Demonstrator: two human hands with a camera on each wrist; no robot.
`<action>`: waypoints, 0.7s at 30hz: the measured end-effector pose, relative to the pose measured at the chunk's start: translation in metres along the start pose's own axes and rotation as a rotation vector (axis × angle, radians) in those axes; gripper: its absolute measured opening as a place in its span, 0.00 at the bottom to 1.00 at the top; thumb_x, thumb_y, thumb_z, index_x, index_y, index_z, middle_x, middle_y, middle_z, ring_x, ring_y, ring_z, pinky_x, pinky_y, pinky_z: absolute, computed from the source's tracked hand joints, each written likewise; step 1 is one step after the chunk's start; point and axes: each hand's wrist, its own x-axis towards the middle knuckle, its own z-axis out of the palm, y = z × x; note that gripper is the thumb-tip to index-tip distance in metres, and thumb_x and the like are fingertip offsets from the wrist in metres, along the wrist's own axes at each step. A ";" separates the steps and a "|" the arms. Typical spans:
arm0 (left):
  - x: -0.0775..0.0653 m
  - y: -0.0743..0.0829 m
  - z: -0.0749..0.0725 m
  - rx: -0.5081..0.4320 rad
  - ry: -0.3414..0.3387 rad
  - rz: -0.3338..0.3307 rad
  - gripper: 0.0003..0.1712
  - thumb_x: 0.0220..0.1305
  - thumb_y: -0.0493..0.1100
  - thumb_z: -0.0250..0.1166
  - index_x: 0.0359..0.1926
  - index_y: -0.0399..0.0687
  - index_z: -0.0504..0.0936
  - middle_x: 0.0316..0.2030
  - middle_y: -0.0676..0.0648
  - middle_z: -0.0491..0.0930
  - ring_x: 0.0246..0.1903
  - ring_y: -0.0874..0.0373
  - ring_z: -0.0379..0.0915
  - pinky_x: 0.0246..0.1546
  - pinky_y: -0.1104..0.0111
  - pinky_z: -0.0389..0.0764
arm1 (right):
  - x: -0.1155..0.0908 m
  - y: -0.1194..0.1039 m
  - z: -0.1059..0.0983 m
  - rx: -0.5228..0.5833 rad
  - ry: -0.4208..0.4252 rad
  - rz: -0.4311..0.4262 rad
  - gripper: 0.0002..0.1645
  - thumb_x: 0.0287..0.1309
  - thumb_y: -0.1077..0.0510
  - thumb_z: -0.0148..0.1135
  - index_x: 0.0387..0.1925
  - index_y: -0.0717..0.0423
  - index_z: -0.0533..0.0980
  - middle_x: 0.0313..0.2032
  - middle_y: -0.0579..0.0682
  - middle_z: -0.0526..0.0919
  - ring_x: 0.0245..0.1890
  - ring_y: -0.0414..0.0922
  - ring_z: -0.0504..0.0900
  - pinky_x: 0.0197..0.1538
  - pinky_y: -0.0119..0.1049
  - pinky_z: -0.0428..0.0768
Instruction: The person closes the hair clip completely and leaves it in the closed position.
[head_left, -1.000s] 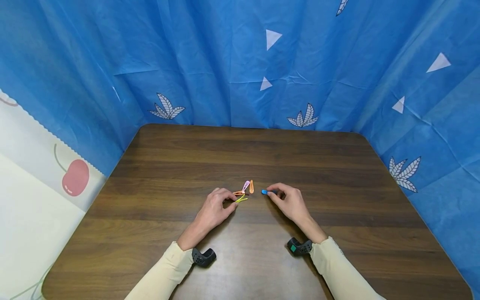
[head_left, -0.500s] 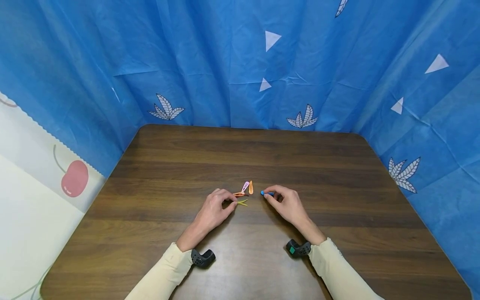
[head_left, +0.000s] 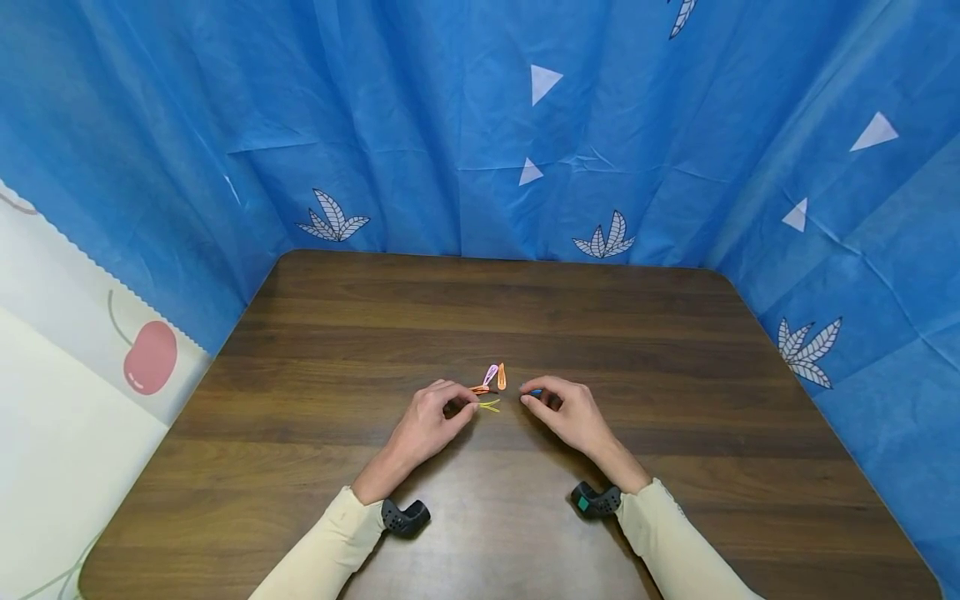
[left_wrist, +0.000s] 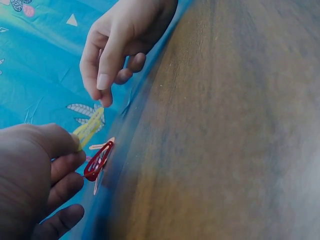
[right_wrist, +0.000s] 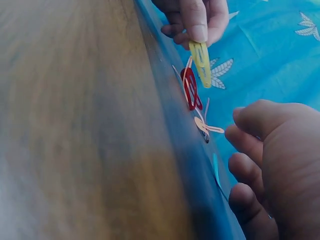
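My left hand pinches a yellow snap hair clip between thumb and index finger. Its two prongs stand apart in a V, pointing right. In the right wrist view the yellow clip hangs from the fingertips, above a red hair clip. Facing it, my right hand has loosely bent fingers, with nothing visible between thumb and index finger. A blue hair clip shows behind these fingers, partly hidden; in the right wrist view a thin blue clip lies beyond the fingertips.
A lilac hair clip, an upright-lying orange clip and another orange clip lie grouped on the brown wooden table, just beyond the left fingertips. A blue patterned curtain hangs behind the table.
My right hand has shifted slightly left, and blue no longer shows at its fingertips. The yellow clip has turned in my left fingers, its prongs now pointing right.
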 end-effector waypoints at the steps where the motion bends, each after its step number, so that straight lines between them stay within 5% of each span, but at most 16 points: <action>1: 0.000 0.000 0.000 -0.012 -0.001 -0.004 0.03 0.59 0.40 0.68 0.33 0.54 0.85 0.28 0.59 0.80 0.30 0.62 0.75 0.31 0.70 0.76 | 0.000 -0.001 0.000 0.009 -0.010 0.010 0.09 0.60 0.50 0.65 0.41 0.46 0.83 0.25 0.38 0.78 0.18 0.34 0.72 0.22 0.28 0.72; 10: 0.000 0.002 0.000 -0.065 -0.010 -0.003 0.02 0.60 0.42 0.68 0.34 0.56 0.85 0.30 0.60 0.80 0.31 0.63 0.76 0.33 0.67 0.78 | -0.002 -0.008 0.002 0.105 -0.109 0.020 0.13 0.58 0.45 0.66 0.44 0.39 0.81 0.25 0.37 0.79 0.18 0.36 0.72 0.20 0.30 0.71; 17: 0.000 0.004 0.000 -0.108 -0.020 -0.004 0.03 0.61 0.43 0.68 0.35 0.58 0.84 0.31 0.59 0.80 0.30 0.64 0.76 0.31 0.68 0.78 | -0.002 -0.045 -0.005 0.159 -0.107 0.009 0.14 0.54 0.61 0.70 0.44 0.56 0.82 0.23 0.48 0.80 0.16 0.41 0.70 0.20 0.25 0.65; 21: -0.001 0.004 -0.001 -0.109 -0.032 0.019 0.02 0.61 0.44 0.68 0.35 0.59 0.84 0.31 0.60 0.79 0.30 0.63 0.76 0.31 0.70 0.78 | -0.003 -0.045 -0.005 0.163 -0.120 0.012 0.15 0.54 0.60 0.70 0.45 0.57 0.82 0.23 0.47 0.79 0.16 0.40 0.70 0.20 0.24 0.64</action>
